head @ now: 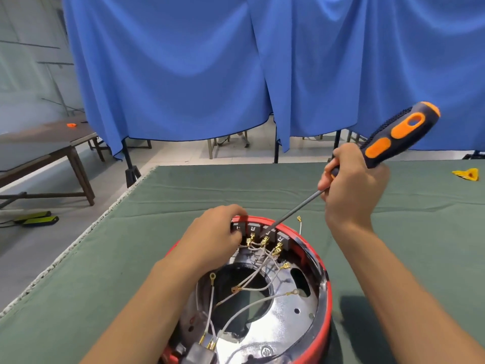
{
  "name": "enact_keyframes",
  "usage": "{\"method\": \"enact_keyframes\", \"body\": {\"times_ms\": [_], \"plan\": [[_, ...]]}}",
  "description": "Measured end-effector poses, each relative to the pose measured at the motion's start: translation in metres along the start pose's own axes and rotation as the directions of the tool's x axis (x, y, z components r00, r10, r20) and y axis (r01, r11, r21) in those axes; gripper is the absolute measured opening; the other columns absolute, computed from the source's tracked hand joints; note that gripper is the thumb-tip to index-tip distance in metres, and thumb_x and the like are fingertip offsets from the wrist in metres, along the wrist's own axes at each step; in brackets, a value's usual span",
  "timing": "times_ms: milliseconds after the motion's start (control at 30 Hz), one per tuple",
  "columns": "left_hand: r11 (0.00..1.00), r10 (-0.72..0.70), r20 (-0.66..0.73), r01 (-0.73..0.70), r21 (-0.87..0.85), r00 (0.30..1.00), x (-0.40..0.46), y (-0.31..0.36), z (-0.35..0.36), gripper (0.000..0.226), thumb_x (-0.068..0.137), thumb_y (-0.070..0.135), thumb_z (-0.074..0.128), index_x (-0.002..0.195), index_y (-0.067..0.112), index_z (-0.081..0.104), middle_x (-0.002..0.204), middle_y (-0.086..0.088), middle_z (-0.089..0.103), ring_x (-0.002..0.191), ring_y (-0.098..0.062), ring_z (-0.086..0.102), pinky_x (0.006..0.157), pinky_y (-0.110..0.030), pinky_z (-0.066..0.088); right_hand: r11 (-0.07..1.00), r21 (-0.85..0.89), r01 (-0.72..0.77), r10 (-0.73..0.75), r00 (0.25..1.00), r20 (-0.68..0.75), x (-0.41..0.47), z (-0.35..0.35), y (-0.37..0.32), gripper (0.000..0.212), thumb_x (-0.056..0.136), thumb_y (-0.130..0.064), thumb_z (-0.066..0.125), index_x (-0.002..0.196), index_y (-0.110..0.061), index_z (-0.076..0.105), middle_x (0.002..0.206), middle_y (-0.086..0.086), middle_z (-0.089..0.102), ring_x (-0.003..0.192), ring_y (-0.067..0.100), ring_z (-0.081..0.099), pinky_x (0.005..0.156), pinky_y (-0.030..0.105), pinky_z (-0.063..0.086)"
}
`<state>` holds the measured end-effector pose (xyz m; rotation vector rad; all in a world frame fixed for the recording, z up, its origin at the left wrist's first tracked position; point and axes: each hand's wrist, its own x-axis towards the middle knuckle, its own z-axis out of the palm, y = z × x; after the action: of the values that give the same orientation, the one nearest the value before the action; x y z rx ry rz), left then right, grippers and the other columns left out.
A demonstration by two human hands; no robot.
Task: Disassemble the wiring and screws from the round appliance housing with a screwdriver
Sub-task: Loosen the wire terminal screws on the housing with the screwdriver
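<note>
The red housing (324, 306) sits open side up at the near edge of the table (183, 195), close to the person, so its inside is in easy reach of both hands. The left hand (212, 235) rests on the far rim, fingers curled down among the wires (252, 282), apparently to steady the shell; whether they pinch a wire I cannot tell. The right hand (351, 187) grips the screwdriver (393, 135) low, fingers wrapped where handle meets shaft, which gives fine control of the tip, set against the row of grey terminal blocks (265, 229) at the far wall. I count one screwdriver, one housing, about four blocks, and roughly nine brass connectors (263, 241), several already loose. One yellow scrap (467, 174) lies at the far right edge.
</note>
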<state>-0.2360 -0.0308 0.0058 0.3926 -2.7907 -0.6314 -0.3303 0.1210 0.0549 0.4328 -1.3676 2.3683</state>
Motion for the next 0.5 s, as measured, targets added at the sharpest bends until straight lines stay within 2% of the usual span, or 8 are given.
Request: {"method": "enact_keyframes", "body": {"times_ms": [67,167,333,433,500], "plan": [[1.000,0.014,-0.008,-0.014,0.021,1.000,-0.001,0.003,0.000,0.041,0.085,0.010,0.050,0.123,0.022,0.059,0.125,0.000,0.060,0.118,-0.021,0.052,0.098,-0.038,0.042,0.998,0.041,0.046,-0.046,0.999,-0.005,-0.001,-0.002,-0.006,0.033,0.069,-0.015,0.051,0.038,-0.019,0.043,0.033,-0.003,0.037,0.030,0.016,0.036,0.041,0.015,0.028],[0.997,0.030,0.003,-0.030,0.068,1.000,-0.003,0.007,0.000,0.031,0.084,0.010,0.047,0.110,0.016,0.063,0.116,-0.001,0.064,0.111,-0.025,0.055,0.092,-0.039,0.046,0.994,0.047,0.099,-0.101,0.995,0.025,-0.007,0.000,-0.009,0.033,0.071,-0.013,0.050,0.039,-0.019,0.045,0.033,-0.001,0.040,0.030,0.015,0.036,0.040,0.016,0.029],[0.993,0.039,0.078,-0.048,0.111,0.996,-0.005,0.009,-0.004,0.016,0.085,0.008,0.043,0.091,0.015,0.056,0.099,-0.001,0.063,0.097,-0.028,0.056,0.081,-0.042,0.047,0.987,0.014,0.159,-0.160,0.984,0.079,-0.015,0.005,-0.008,0.027,0.072,-0.009,0.050,0.046,-0.009,0.042,0.035,-0.001,0.040,0.030,0.016,0.037,0.039,0.015,0.030],[0.984,0.051,0.131,-0.072,0.163,0.990,-0.005,0.009,-0.004,0.026,0.088,0.008,0.043,0.109,0.014,0.056,0.119,-0.001,0.057,0.114,-0.025,0.051,0.093,-0.041,0.043,0.984,0.036,0.173,-0.176,0.981,0.087,-0.017,0.005,-0.006,0.029,0.073,-0.006,0.050,0.047,-0.013,0.040,0.034,-0.006,0.039,0.030,0.014,0.038,0.039,0.014,0.030],[0.971,0.047,0.180,-0.087,0.222,0.982,-0.006,0.009,-0.005,0.036,0.091,0.010,0.044,0.126,0.014,0.048,0.136,-0.001,0.047,0.129,-0.022,0.039,0.106,-0.039,0.033,0.983,0.040,0.178,-0.181,0.980,0.087,-0.018,0.006,-0.007,0.029,0.073,-0.006,0.051,0.047,-0.015,0.041,0.035,-0.006,0.039,0.030,0.014,0.038,0.039,0.014,0.031]]}}
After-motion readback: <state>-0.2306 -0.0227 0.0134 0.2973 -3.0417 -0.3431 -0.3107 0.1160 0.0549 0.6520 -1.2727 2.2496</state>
